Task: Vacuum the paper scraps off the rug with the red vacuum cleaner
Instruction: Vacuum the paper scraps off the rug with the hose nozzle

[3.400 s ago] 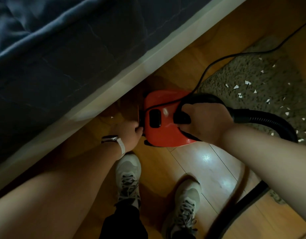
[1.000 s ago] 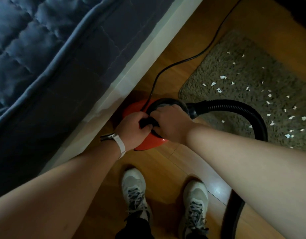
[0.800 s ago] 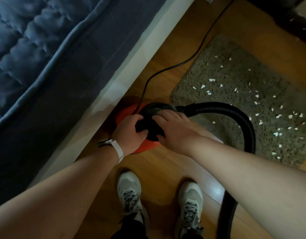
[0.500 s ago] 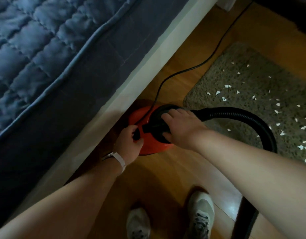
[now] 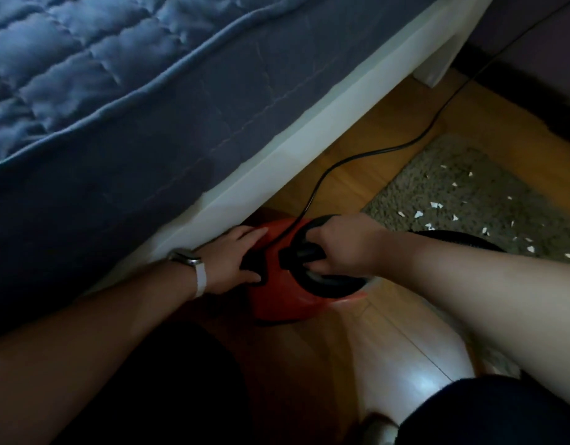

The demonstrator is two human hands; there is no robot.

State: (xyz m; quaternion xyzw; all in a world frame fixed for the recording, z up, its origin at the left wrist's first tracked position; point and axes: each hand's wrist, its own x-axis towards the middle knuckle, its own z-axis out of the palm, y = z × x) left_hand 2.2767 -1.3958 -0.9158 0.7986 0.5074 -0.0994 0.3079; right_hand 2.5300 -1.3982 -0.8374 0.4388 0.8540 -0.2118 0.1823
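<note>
The red vacuum cleaner (image 5: 296,300) stands on the floor (image 5: 405,342). The right hand (image 5: 341,245) grips its black handle (image 5: 304,253). The left hand (image 5: 235,258) rests flat-fingered on its rear. The rug (image 5: 470,175) bearing paper scraps (image 5: 436,205) lies beyond it, on the right hand's side.

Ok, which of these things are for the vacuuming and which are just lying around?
For the job: red vacuum cleaner, right hand gripping its handle, left hand resting on it; hose; power cord; rug; paper scraps.
Just lying about: blue quilt; white bed frame; wristwatch.
</note>
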